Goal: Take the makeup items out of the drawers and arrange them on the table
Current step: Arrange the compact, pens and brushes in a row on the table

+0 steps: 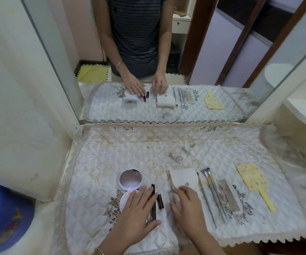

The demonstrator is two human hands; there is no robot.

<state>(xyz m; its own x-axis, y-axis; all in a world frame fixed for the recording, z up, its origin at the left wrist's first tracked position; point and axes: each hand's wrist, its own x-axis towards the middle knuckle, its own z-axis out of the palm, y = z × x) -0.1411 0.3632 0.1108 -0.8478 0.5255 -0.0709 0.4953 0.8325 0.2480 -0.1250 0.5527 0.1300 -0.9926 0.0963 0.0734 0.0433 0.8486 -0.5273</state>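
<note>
- left hand (139,208) lies flat, fingers straight and released, on the slim dark cosmetic tubes (160,201), likely nudging them parallel beside the round white open compact (130,178).
- right hand (187,203) rests on the white fabric snap pouch (182,176), fingers loosely bent, no grasp evident, probably squaring it.
- silver-handled brushes (213,195), pale comb (228,196) and yellow paddle-shaped item (251,178) line the quilted bench (111,153) rightward; the arranging looks nearly done.

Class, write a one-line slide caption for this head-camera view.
Left hand rests on dark tubes beside an open compact, right hand touches a white pouch; brushes, comb and yellow paddle lie alongside.
</note>
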